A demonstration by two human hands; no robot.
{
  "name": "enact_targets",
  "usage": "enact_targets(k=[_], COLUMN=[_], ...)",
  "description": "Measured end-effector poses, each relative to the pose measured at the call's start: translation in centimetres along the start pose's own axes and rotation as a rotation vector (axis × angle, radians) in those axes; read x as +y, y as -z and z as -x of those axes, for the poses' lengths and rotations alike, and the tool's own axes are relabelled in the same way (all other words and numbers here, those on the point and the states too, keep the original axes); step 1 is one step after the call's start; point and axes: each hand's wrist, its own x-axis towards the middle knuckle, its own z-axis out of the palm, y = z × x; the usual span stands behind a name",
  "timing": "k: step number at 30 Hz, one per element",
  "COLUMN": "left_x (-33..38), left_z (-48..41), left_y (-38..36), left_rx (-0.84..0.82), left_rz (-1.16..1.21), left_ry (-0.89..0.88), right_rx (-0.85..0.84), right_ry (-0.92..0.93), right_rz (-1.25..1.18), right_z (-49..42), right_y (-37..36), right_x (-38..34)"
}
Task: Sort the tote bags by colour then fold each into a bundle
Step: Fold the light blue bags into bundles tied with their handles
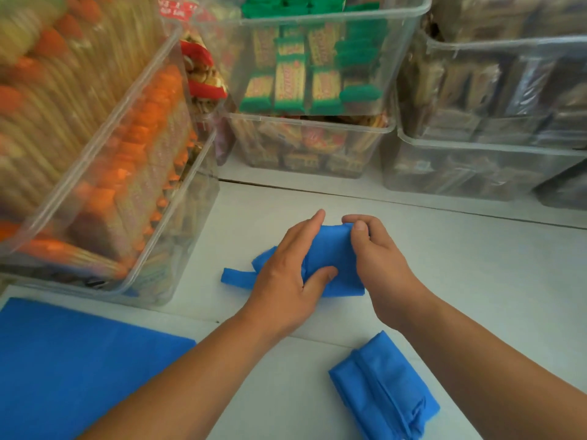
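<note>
Grip: left hand [286, 277] clasps and right hand [378, 258] pinches the half-folded blue tote bag [330, 249] at mid-worktop [476, 281]; its handle [235, 277] trails toward 9 o'clock. Risk: the folds may spring open on release if that handle stays untucked

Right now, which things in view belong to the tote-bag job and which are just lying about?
Job: blue tote bag, held by the left hand and right hand; folded blue bundle; flat blue bag at lower left.
Lying about: clear bin of orange-wrapped packs; bin of green-and-yellow packs; bins of dark packs; white table under everything.
</note>
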Motion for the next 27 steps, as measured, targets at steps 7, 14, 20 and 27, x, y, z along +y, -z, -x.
enact_targets(k=[7,14,20,27], left_x=[8.8,19.2,25.8,30.5], left_z=[5.3,14.7,21.4,24.6], left_y=[5.8,7.7,9.8,9.6], left_rx=[0.022,-0.077,0.011,0.032], left_rz=[-0.049,0.016,0.188,0.299], left_ry=[-0.062,0.112,0.105,0.100], right_rx=[-0.061,-0.250,-0.339,-0.248], right_ry=[0.198,0.348,0.313,0.348], right_rz=[0.023,0.167,0.150,0.281], right_z=[7.7,19.8,28.3,32.7], right_y=[2.5,5.6,10.0,11.9], right_x=[-6.2,-12.5,-13.7,-15.4])
